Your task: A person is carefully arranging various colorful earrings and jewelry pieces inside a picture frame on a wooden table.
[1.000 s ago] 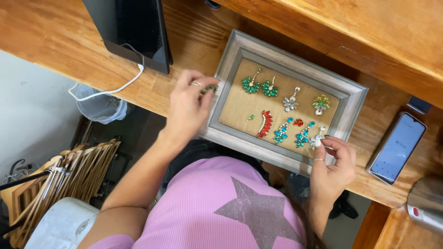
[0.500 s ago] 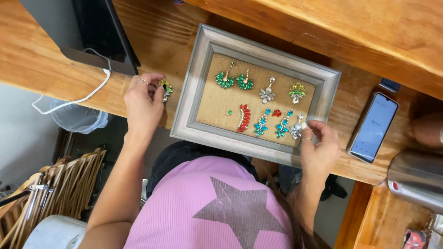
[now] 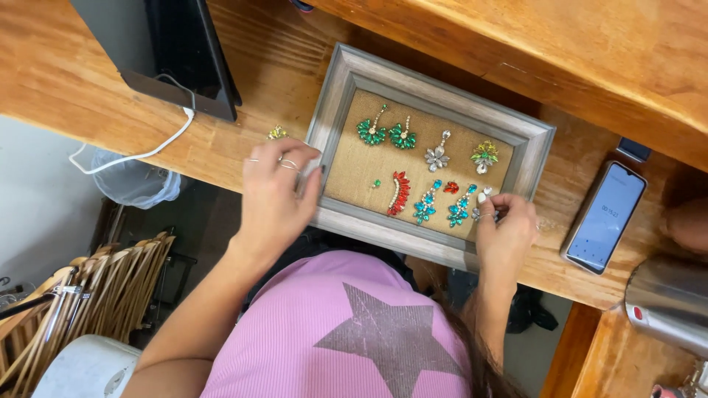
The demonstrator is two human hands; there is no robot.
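Note:
A grey picture frame (image 3: 346, 77) with a burlap backing lies on the wooden table (image 3: 243, 155). Several jewelled earrings are pinned on the burlap: a green pair (image 3: 386, 133), a silver one (image 3: 437, 156), a red one (image 3: 399, 194) and a teal pair (image 3: 441, 206). My left hand (image 3: 276, 195) grips the frame's lower-left edge. A small green and yellow earring (image 3: 277, 133) lies loose on the table just above that hand. My right hand (image 3: 505, 228) pinches a small silver earring (image 3: 483, 197) at the burlap's lower-right corner.
A dark monitor (image 3: 188, 51) with a white cable (image 3: 140, 155) stands at the back left. A phone (image 3: 606, 216) with a lit screen lies to the right of the frame, and a metal cylinder (image 3: 667, 298) beyond it. Wooden hangers (image 3: 88, 287) and a bin (image 3: 133, 184) are below the table's edge.
My left hand carried the green and yellow earring off the frame to the left, left it on the table, and came back to the frame's edge. My right hand stayed at the lower-right corner.

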